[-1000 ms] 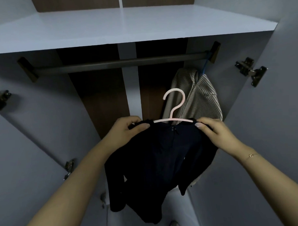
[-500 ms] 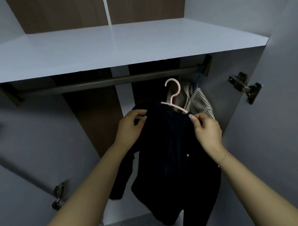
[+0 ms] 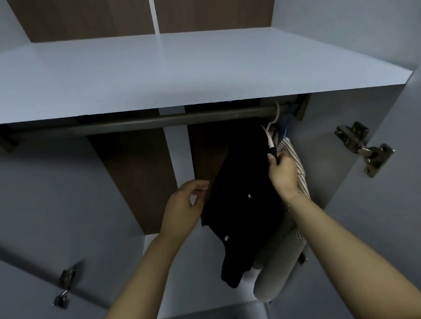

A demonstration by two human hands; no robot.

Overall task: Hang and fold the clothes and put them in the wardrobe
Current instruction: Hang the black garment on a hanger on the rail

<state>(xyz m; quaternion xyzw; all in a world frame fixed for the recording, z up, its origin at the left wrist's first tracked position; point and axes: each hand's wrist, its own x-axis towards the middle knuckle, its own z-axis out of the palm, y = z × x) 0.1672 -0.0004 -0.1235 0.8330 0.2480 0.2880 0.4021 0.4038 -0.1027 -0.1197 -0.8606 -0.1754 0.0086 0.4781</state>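
Note:
A black garment (image 3: 241, 187) hangs on a pink hanger (image 3: 270, 131) whose hook sits over the dark wardrobe rail (image 3: 136, 123) near its right end. My right hand (image 3: 282, 172) pinches the garment's shoulder at the hanger's end. My left hand (image 3: 186, 208) hovers just left of the garment with fingers loosely curled and holds nothing. A striped garment (image 3: 298, 170) on a blue hanger (image 3: 286, 130) hangs right behind the black one, mostly hidden.
A white shelf (image 3: 177, 72) runs just above the rail. The wardrobe's side walls carry metal door hinges at right (image 3: 364, 146) and lower left (image 3: 66, 288). Most of the rail to the left is bare.
The hanger's hook went up and right onto the rail beside the striped garment. My left hand let go of the black garment and dropped away to its left.

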